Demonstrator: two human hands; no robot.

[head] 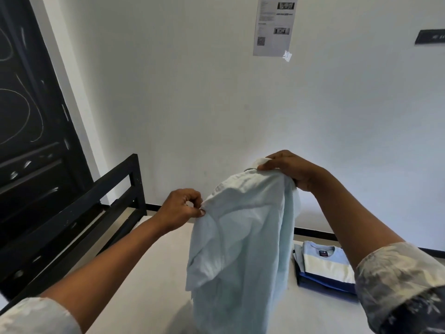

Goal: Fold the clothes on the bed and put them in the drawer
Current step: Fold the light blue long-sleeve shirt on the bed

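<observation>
Here both hands (183, 208) hold shirt (240, 249) hanging lengthwise.

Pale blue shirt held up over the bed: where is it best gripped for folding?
At the shoulder seams, one hand from each side, since the pale blue shirt hangs bunched. The left hand pinches its left edge; the right hand grips near the collar, probably better moved outward.
</observation>
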